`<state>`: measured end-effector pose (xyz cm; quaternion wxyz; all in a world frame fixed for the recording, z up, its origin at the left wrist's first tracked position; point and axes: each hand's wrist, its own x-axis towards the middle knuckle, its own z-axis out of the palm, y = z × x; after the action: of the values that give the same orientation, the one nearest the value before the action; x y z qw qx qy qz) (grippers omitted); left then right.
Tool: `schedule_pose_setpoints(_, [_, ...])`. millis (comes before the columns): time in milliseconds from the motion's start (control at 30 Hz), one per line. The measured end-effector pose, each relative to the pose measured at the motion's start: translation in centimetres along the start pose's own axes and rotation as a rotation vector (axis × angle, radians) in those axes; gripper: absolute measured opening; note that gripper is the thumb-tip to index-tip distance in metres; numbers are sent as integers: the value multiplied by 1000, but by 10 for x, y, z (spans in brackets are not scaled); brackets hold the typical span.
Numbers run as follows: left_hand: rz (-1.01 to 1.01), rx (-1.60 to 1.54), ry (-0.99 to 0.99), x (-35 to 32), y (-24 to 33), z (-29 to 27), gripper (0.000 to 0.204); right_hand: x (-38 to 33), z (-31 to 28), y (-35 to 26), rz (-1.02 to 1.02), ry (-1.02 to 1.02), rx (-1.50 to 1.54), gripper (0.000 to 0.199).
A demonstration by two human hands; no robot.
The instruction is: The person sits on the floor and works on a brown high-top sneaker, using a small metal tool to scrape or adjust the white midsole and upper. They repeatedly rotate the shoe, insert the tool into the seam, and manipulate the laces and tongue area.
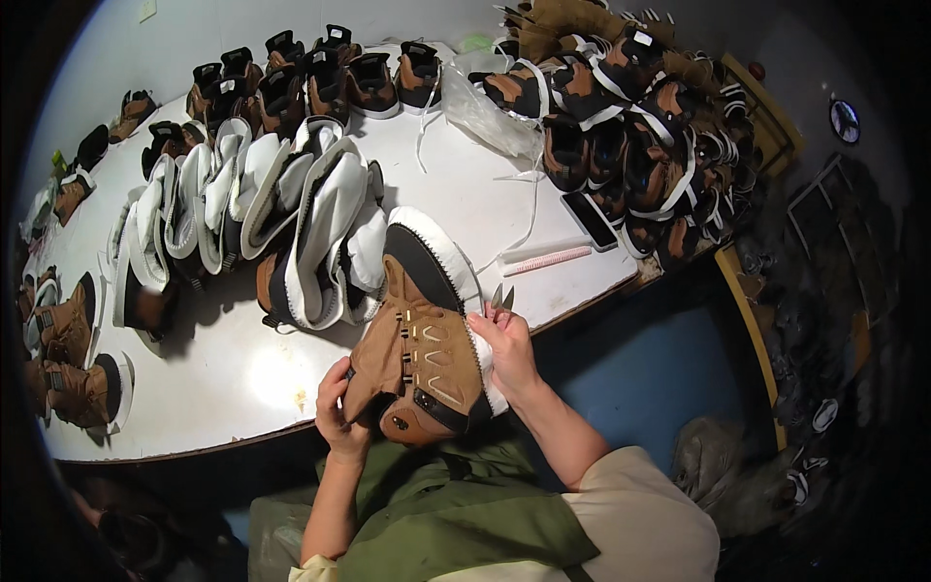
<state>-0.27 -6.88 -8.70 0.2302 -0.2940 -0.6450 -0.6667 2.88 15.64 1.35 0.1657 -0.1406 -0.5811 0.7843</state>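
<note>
We find the brown shoe (pixel 432 359) in the middle of the frame, tilted above the near edge of the white desk (pixel 213 407), its white stitched rim toward the right. The left grip (pixel 341 407) pinches the shoe's collar; the right grip (pixel 509 359) is closed around the white rim, thumb on top, with the blades of small snips (pixel 500 299) poking out beyond the fingers. On the shoe's side we make out a dark patch (pixel 427 400) with a pale mark, too small for us to read. At the upper right, a pile of black-and-brown shoes (pixel 659 145) shows one white tongue label (pixel 642 39), its print illegible to us. Near the right grip, we see a phone (pixel 590 221) with a dark screen and a pink-and-white strip (pixel 546 260). Similar shoes (pixel 320 82) stand in rows at the upper left, some with pale labels we cannot read.
</note>
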Motion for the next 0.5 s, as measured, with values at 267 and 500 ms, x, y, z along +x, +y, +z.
schedule_pose_setpoints(267, [-14, 16, -7, -2, 1, -2, 47, 1, 7, -3, 12, -29, 16, 10])
schedule_pose_setpoints(500, [-53, 37, -19, -8, -1, -5, 50, 3, 10, -4, 45, -62, 29, 7])
